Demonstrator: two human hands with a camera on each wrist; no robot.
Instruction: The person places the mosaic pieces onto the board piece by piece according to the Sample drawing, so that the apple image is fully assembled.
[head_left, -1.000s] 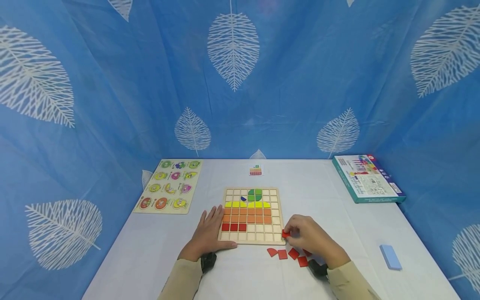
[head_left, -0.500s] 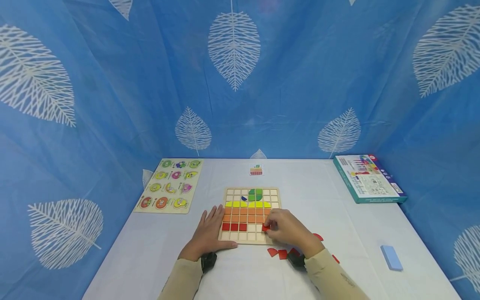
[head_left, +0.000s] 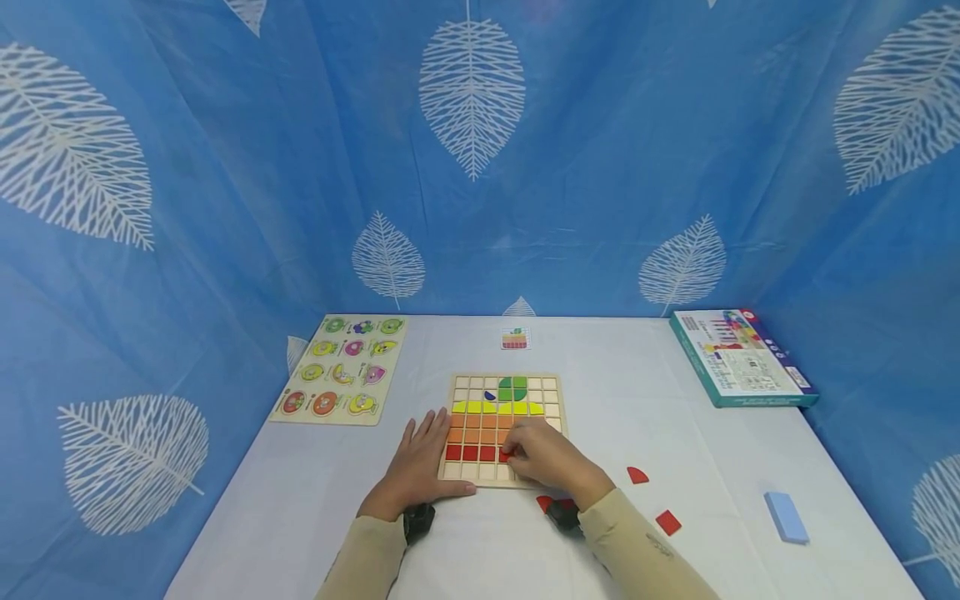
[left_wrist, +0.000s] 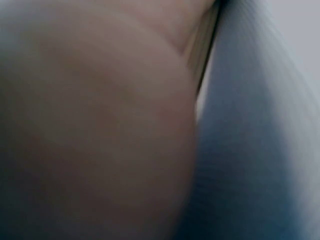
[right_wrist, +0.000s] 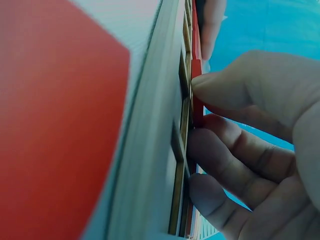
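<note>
On the square wooden grid board's [head_left: 505,429] left edge, the left hand [head_left: 417,468] is resting flat, fingers spread. Over the board's red row, the right hand [head_left: 546,461] is pinching a small red square tile [head_left: 505,456] in its fingers, seemingly seating it; pressing it flush likely comes next.

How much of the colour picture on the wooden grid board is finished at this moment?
Done: green, yellow and orange rows, plus three red tiles on the grid board. In hand: the right hand pinches a red tile at the fourth red cell; the left hand steadies the board. Left: loose red pieces beside it, bottom row empty.
</note>
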